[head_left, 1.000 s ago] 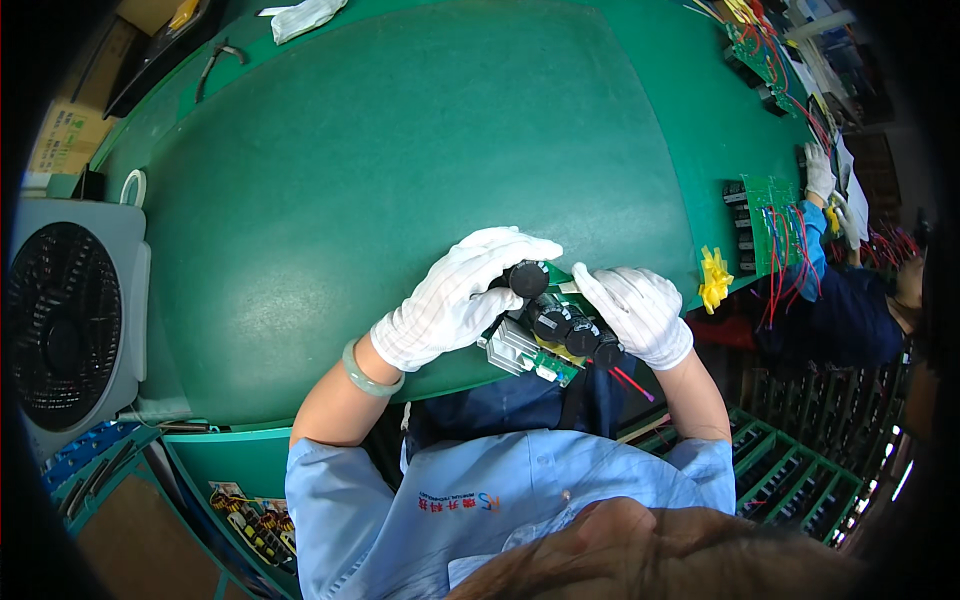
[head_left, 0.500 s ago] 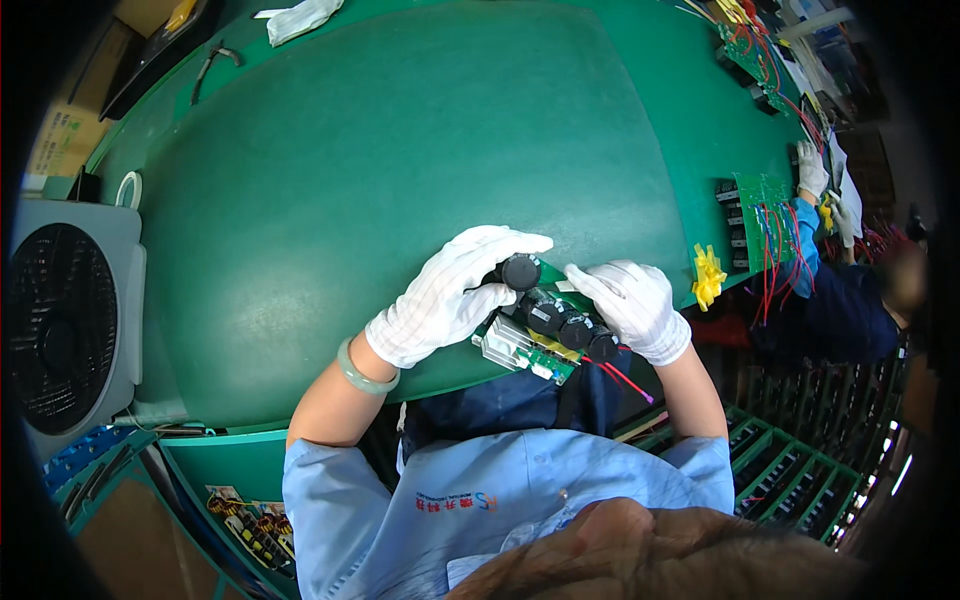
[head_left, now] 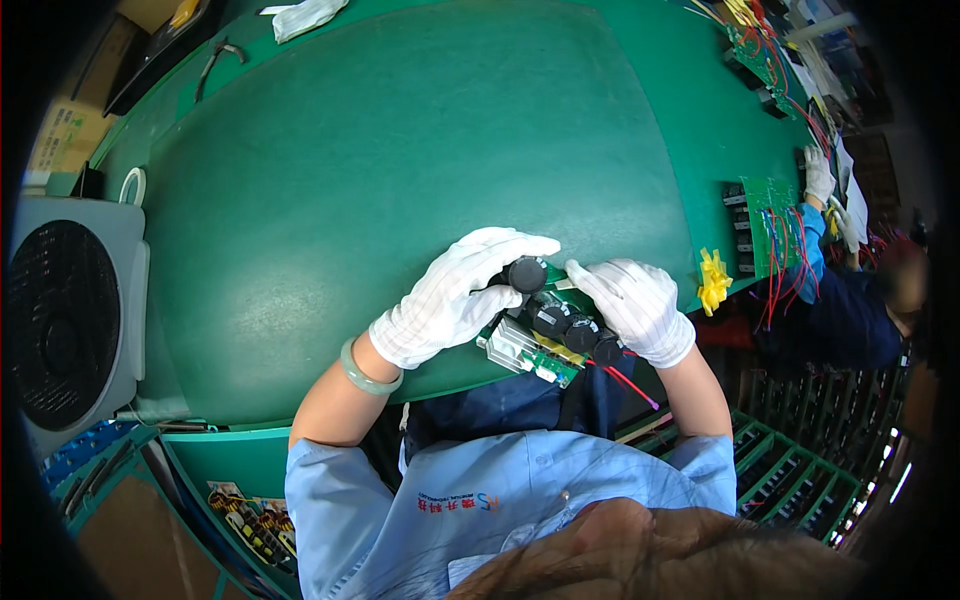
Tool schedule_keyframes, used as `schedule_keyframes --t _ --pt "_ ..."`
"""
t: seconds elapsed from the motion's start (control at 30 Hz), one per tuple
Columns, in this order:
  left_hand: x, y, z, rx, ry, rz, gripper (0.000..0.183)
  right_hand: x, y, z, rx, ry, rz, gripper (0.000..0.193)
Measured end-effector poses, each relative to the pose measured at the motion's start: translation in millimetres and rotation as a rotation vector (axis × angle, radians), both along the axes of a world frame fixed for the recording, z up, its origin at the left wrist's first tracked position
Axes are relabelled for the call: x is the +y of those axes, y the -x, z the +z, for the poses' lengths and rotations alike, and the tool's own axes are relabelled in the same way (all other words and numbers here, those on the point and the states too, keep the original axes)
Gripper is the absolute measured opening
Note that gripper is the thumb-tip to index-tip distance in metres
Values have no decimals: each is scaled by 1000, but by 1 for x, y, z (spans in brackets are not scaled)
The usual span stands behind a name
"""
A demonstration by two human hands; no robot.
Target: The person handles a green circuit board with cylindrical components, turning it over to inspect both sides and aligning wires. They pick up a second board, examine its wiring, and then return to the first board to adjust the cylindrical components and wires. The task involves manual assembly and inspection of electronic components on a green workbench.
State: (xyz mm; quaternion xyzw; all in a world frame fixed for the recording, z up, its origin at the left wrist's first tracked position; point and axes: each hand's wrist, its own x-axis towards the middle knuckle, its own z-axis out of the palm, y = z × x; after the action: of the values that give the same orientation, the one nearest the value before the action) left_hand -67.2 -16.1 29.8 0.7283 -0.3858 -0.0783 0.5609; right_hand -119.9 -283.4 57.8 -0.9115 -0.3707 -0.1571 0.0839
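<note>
A green circuit board (head_left: 550,374) with black cylinder capacitors (head_left: 551,318), a silver heatsink (head_left: 509,345) and red wires is held tilted at the near edge of the mat. My left hand (head_left: 462,296), in a white glove, grips its left end, thumb and fingers on either side of the leftmost capacitor (head_left: 527,275). On the right, my gloved right hand (head_left: 632,308) is closed on the board's other side, its thumb and forefinger at the far edge by a small pale part. The right fingers' undersides are hidden.
A grey fan (head_left: 75,315) stands at left. Pliers (head_left: 216,66) and a white glove (head_left: 306,17) lie at the far left. Yellow ties (head_left: 713,281) and another wired board (head_left: 768,225) are at right, near a co-worker's gloved hand (head_left: 818,174). Racks (head_left: 790,470) of boards stand at lower right.
The whole view has shifted slightly, with the scene a little to the right. Both hands keep the same hold on the board.
</note>
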Motion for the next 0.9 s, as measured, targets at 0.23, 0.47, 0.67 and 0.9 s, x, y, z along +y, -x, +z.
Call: schedule_keyframes --t 0.23,0.47,0.67,0.9 --pt "-1 -3 3 89 11 -9 50 -12 -2 -15 -137 -142 -123 51" --pt "1 -3 1 39 -2 -14 51 -25 6 -14 1 -328 -255 39" --pt "-2 -2 1 22 -35 6 55 -41 36 -7 262 -724 -523 50" --pt "-3 7 -5 51 -71 110 45 -28 95 40 215 -447 -685 52"
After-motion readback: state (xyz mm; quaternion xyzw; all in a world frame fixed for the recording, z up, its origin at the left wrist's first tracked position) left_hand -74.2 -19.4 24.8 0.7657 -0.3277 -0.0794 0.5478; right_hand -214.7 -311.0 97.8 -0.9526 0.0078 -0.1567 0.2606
